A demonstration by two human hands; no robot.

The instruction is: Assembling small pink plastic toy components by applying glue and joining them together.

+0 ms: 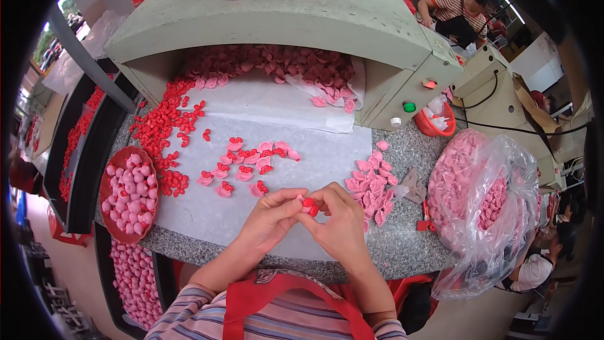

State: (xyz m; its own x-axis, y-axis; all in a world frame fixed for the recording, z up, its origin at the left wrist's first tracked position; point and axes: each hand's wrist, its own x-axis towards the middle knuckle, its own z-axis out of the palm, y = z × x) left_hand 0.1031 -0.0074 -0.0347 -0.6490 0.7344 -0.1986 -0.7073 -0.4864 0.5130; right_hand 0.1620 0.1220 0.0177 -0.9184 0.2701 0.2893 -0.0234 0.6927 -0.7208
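Observation:
Close to the near edge of the worktop, my left hand (269, 215) and my right hand (336, 219) meet, fingertips pinched together. Between them is a small glossy red plastic part (308, 203) with two rounded lobes; a bit of pink shows beside it, mostly hidden by the fingers. Just beyond my hands, several pink shell pieces with red parts set on them (245, 158) lie in loose rows on white paper (207, 208). A pile of loose pink shells (372, 182) lies right of my right hand. Loose red parts (165, 145) spread over the left side.
A pale green machine housing (264, 22) arches over more pink shells (270, 66). An oval red basket (106, 214) of pink round pieces stands at left, a large plastic bag (509, 170) of shells at right. A small red bucket (434, 127) sits by the housing. People work beyond.

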